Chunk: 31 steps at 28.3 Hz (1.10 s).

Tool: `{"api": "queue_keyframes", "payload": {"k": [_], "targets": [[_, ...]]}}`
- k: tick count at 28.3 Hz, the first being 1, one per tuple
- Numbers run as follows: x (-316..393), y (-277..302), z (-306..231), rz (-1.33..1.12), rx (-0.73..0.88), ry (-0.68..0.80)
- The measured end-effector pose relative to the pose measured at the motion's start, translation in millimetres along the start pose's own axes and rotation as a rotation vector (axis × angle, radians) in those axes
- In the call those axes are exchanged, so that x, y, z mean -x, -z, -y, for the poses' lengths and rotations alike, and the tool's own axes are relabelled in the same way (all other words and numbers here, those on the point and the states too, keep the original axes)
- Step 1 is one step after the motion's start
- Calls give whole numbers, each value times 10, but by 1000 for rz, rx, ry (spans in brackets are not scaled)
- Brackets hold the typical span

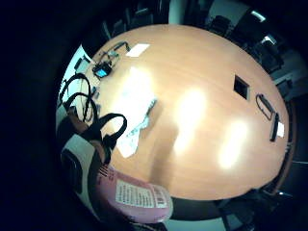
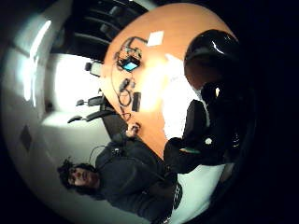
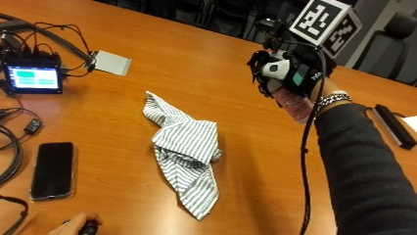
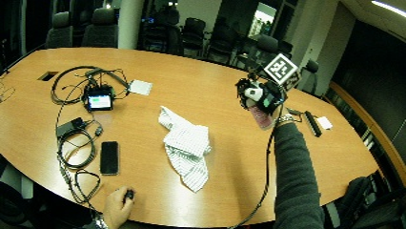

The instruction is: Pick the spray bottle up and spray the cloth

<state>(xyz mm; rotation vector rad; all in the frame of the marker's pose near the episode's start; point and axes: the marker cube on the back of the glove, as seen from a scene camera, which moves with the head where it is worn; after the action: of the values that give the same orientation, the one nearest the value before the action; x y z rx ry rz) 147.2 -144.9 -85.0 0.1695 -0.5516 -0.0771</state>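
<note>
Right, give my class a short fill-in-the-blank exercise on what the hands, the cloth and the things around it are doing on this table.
1. The gloved right hand holds the spray bottle raised above the ____.
2. The cloth on the table is crumpled and patterned with ____.
3. The black phone lies ____ on the table.
4. The small monitor has its screen switched ____.

Missing words: table; stripes; flat; on

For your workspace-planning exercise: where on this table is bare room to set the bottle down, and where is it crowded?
Bare wood lies between the striped cloth and the gloved right hand holding the spray bottle, and beyond the cloth toward the far chairs. It is crowded by the small screen, its cables and the phone.
</note>
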Motion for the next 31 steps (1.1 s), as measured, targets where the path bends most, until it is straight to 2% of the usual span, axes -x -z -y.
{"api": "queue_keyframes", "payload": {"k": [6,15,23,31], "targets": [[15,-319,-24,-153,251,-101],[-330,-1056,-133,-421,579,-241],[-486,-1560,-273,-529,755,-250],[-544,-1859,-380,-524,827,-232]]}}
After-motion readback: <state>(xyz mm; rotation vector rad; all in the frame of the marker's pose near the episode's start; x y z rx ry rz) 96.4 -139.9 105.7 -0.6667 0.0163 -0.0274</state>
